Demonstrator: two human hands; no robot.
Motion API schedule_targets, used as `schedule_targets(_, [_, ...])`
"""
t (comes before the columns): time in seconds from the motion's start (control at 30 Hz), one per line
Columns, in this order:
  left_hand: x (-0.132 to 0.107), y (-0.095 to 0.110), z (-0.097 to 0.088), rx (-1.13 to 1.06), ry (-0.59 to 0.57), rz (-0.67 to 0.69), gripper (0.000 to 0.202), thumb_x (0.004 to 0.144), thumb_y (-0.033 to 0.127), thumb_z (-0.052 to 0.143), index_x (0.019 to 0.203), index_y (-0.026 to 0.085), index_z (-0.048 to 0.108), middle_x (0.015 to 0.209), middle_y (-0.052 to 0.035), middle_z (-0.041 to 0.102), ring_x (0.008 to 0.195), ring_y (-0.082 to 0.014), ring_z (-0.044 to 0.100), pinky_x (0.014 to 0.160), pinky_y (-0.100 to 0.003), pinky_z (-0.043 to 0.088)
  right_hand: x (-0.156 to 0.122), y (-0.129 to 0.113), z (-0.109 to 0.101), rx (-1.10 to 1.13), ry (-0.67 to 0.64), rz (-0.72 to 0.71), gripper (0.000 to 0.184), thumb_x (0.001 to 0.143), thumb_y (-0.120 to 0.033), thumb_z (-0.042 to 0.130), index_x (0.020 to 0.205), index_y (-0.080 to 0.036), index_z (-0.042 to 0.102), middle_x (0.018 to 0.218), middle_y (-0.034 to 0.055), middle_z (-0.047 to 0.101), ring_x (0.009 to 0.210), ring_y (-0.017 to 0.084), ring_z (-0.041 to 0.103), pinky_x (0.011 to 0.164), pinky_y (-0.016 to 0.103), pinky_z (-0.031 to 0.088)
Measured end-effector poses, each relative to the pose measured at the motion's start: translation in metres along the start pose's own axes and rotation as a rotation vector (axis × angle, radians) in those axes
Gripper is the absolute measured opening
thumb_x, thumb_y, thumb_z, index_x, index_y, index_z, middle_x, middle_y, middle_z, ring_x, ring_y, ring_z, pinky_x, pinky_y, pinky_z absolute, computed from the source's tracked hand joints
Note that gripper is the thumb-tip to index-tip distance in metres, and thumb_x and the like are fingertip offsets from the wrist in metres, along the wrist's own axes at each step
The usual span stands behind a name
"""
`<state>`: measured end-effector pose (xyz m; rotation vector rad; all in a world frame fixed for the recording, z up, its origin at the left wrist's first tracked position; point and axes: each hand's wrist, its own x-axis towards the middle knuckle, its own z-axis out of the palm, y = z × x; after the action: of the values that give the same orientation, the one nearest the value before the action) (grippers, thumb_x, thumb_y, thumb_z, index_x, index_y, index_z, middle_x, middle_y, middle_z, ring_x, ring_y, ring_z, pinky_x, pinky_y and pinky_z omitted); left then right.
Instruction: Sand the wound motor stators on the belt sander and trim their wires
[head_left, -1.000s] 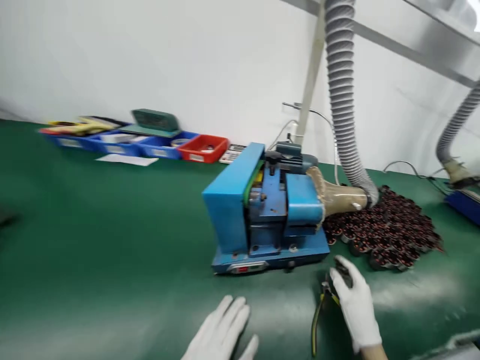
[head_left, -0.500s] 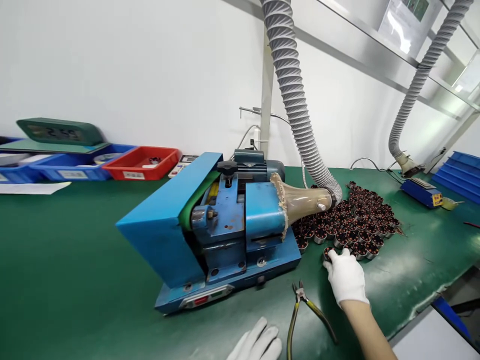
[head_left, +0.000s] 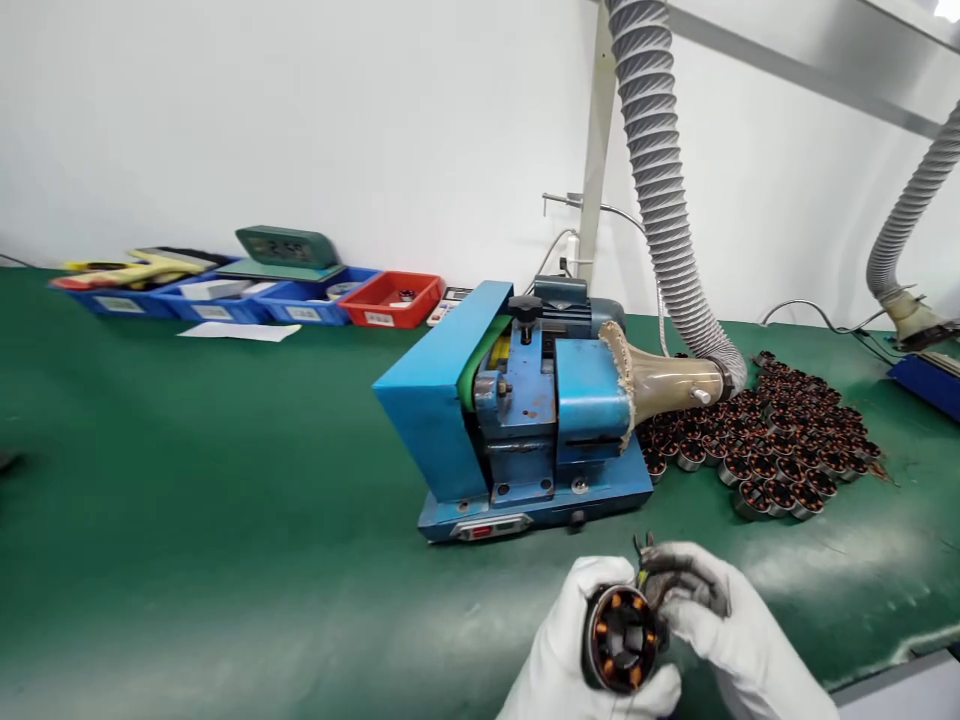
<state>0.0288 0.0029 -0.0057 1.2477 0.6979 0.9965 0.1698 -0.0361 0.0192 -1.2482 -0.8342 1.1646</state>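
Both my hands wear white gloves and meet low in the middle of the view. My left hand (head_left: pixel 570 650) is wrapped round a round motor stator (head_left: pixel 622 640) with copper windings, its open face towards me. My right hand (head_left: pixel 720 620), with grimy fingertips, closes on the stator's right edge. The tip of a pair of pliers (head_left: pixel 642 552) shows on the mat just behind my hands. A blue benchtop machine (head_left: pixel 525 410) stands right beyond them.
A heap of several similar stators (head_left: pixel 780 440) lies to the right of the machine. A grey ribbed hose (head_left: pixel 667 220) runs up from the machine's funnel. Blue bins (head_left: pixel 247 300) and a red bin (head_left: pixel 390 298) line the back wall on the green mat (head_left: pixel 187 480).
My right hand took a stator from the heap and brought it back. My left hand rose from the mat and closed round it. The view swung left.
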Motion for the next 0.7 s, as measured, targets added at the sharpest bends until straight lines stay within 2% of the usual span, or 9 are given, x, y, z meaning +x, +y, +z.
schedule_targets(0.07, [-0.002,0.006,0.003,0.129,0.031,0.185,0.018,0.081,0.026,0.057,0.099,0.028,0.056,0.083,-0.0017,0.061,0.058,-0.0138,0.059,0.051,-0.027,0.051,0.004,0.007,0.014,0.139,0.074,-0.024,0.021,0.058,-0.030,0.082,0.075,-0.021,0.076,0.071,0.0045,0.075,0.067,0.020,0.068,0.065,0.028,0.054])
schedule_targets(0.13, [-0.003,0.007,0.004,0.243,0.077,0.357,0.037,0.073,0.015,0.062,0.106,0.030,0.053,0.094,-0.0026,0.057,0.081,-0.0182,0.061,0.070,-0.032,0.053,0.009,0.010,0.027,0.190,0.163,-0.058,0.015,0.053,-0.029,0.085,0.063,-0.021,0.076,0.064,0.0040,0.074,0.062,0.019,0.067,0.061,0.027,0.053])
schedule_targets(0.17, [-0.003,0.006,0.004,0.283,0.095,0.408,0.046,0.070,0.010,0.062,0.110,0.031,0.050,0.097,-0.0023,0.053,0.085,-0.0182,0.060,0.074,-0.032,0.052,0.011,0.010,0.032,0.202,0.194,-0.062,0.015,0.051,-0.028,0.086,0.058,-0.021,0.076,0.060,0.0033,0.073,0.059,0.017,0.066,0.058,0.025,0.053])
schedule_targets(0.3, [-0.003,0.001,0.000,0.434,0.125,0.495,0.055,0.067,0.005,0.063,0.112,0.031,0.043,0.090,0.0000,0.046,0.072,-0.0150,0.056,0.063,-0.027,0.052,0.020,-0.001,0.032,0.388,0.268,-0.015,0.020,0.049,-0.031,0.089,0.060,-0.022,0.076,0.057,0.0001,0.071,0.050,0.010,0.060,0.049,0.017,0.048])
schedule_targets(0.4, [-0.005,-0.004,-0.003,0.462,0.139,0.476,0.056,0.064,0.007,0.066,0.110,0.030,0.044,0.093,-0.0020,0.047,0.076,-0.0187,0.058,0.066,-0.031,0.054,0.024,-0.007,0.022,0.581,0.350,-0.040,0.021,0.054,-0.033,0.089,0.067,-0.024,0.076,0.063,-0.0033,0.070,0.051,0.007,0.058,0.051,0.016,0.049])
schedule_targets(0.47, [-0.006,-0.007,-0.004,0.479,0.159,0.488,0.060,0.065,0.007,0.062,0.118,0.028,0.041,0.102,-0.0054,0.045,0.089,-0.0218,0.057,0.075,-0.033,0.054,0.023,-0.006,0.019,0.488,0.275,0.003,0.022,0.056,-0.032,0.088,0.074,-0.024,0.077,0.067,-0.0005,0.073,0.055,0.009,0.062,0.056,0.019,0.051])
schedule_targets(0.57, [-0.006,-0.007,-0.003,0.514,0.126,0.556,0.062,0.070,0.004,0.053,0.126,0.023,0.037,0.108,-0.0083,0.042,0.102,-0.0215,0.052,0.085,-0.032,0.051,0.018,-0.002,0.027,0.221,0.064,0.026,0.022,0.057,-0.033,0.086,0.073,-0.020,0.079,0.068,0.0051,0.074,0.064,0.016,0.066,0.061,0.024,0.052])
schedule_targets(0.63, [-0.006,-0.006,-0.003,0.539,0.085,0.600,0.062,0.071,0.001,0.051,0.128,0.020,0.036,0.108,-0.0091,0.042,0.104,-0.0207,0.051,0.087,-0.030,0.050,0.018,-0.002,0.034,0.191,0.046,-0.001,0.018,0.054,-0.031,0.087,0.066,-0.019,0.078,0.065,0.0040,0.073,0.063,0.016,0.065,0.060,0.024,0.051])
schedule_targets(0.7, [-0.007,-0.005,-0.005,0.563,0.082,0.608,0.064,0.071,0.001,0.053,0.129,0.021,0.035,0.108,-0.0089,0.042,0.102,-0.0211,0.052,0.085,-0.031,0.050,0.023,-0.005,0.035,0.296,0.079,0.023,0.017,0.054,-0.031,0.086,0.063,-0.020,0.076,0.061,0.0016,0.070,0.057,0.014,0.061,0.055,0.023,0.049])
